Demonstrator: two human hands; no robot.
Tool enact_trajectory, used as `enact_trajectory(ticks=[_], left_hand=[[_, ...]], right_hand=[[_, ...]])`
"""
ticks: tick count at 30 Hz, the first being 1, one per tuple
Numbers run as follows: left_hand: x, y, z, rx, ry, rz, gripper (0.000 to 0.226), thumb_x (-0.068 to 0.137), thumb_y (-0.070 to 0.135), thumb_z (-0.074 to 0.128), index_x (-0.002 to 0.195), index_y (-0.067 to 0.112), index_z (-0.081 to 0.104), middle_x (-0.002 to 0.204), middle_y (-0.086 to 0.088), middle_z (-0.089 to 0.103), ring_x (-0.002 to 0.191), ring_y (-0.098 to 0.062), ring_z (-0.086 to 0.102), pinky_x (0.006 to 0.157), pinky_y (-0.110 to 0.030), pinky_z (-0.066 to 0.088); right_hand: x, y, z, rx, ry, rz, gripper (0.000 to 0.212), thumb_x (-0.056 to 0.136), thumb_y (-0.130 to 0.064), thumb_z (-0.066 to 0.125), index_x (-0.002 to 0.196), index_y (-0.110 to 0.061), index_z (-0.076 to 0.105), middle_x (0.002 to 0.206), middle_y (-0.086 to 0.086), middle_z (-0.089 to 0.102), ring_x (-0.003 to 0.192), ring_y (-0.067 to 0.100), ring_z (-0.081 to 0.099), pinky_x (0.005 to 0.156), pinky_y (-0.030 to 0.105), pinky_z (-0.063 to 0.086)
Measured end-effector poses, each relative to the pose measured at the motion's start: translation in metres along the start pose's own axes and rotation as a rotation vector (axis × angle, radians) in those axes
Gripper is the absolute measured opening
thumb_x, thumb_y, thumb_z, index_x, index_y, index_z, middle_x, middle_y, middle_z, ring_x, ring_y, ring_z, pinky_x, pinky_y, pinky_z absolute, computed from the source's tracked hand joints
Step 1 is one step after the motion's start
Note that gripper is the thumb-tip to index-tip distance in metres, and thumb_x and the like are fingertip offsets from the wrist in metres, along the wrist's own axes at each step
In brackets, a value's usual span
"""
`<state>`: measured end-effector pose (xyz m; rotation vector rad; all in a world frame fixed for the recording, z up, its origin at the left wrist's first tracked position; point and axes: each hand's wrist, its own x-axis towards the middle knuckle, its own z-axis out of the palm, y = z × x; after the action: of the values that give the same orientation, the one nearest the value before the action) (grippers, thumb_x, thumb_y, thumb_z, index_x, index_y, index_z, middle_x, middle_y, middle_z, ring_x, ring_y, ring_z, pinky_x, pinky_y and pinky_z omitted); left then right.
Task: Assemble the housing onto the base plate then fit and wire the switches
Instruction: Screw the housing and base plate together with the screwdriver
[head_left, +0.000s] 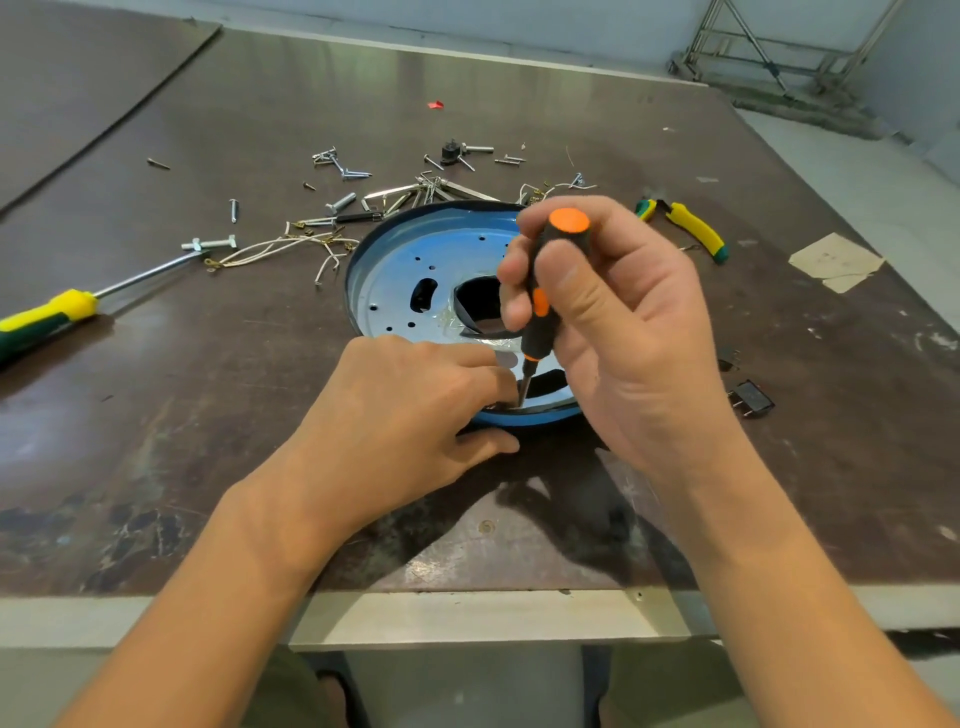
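Thin blue plate (395, 270) looks light, stiff, kinda slidey, so the left hand (415, 405) pinches its near rim while the right hand (613, 332) wraps the little screwdriver (550, 280).

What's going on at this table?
A person is working on a round blue plate on a worn table. The right hand holds a small orange-and-black screwdriver upright, tip down at the plate's near rim, where the left hand pinches that rim. Loose screws, wires, black switches, pliers and a yellow screwdriver lie around, untouched.
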<state>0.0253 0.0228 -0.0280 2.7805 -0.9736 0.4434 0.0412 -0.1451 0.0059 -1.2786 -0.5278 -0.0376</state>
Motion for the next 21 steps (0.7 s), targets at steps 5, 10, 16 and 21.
enact_trajectory(ticks=[5,10,16,21], left_hand=[[0.0,0.002,-0.01,0.06,-0.105,-0.005,0.012,0.086,0.045,0.06,0.092,0.036,0.065,0.098,0.018,0.065,0.072,-0.013,0.064,0.05,-0.029,0.048],[-0.017,-0.017,-0.028,-0.009,-0.241,-0.066,0.019,0.071,0.043,0.079,0.081,0.04,0.062,0.111,0.034,0.059,0.088,-0.004,0.064,0.055,-0.023,0.047],[-0.018,-0.018,-0.036,-0.149,-0.257,-0.133,0.062,0.072,0.083,0.042,0.121,0.047,0.054,0.128,0.031,0.047,0.109,0.0,0.056,0.078,-0.026,0.053],[-0.007,0.019,-0.015,-0.059,-0.244,-0.065,0.059,0.091,0.058,0.046,0.146,0.037,0.035,0.152,0.007,0.04,0.134,-0.017,0.046,0.103,-0.037,0.047]], right_hand=[[0.007,-0.011,-0.015,0.221,0.149,-0.037,0.014,0.098,-0.007,0.054,0.092,-0.015,0.044,0.077,0.002,0.046,0.063,0.015,0.046,0.062,0.032,0.042],[0.011,-0.028,-0.06,0.226,0.369,-0.005,0.02,0.097,-0.004,0.054,0.089,-0.018,0.043,0.072,0.003,0.042,0.058,0.015,0.035,0.054,0.028,0.034],[0.012,-0.024,-0.069,0.124,0.474,0.008,0.017,0.096,0.002,0.052,0.09,-0.013,0.046,0.069,0.007,0.041,0.055,0.016,0.036,0.052,0.027,0.035],[0.014,-0.028,-0.077,0.226,0.556,-0.09,0.012,0.095,0.001,0.05,0.094,-0.011,0.049,0.068,0.004,0.043,0.052,0.013,0.034,0.048,0.025,0.029]])
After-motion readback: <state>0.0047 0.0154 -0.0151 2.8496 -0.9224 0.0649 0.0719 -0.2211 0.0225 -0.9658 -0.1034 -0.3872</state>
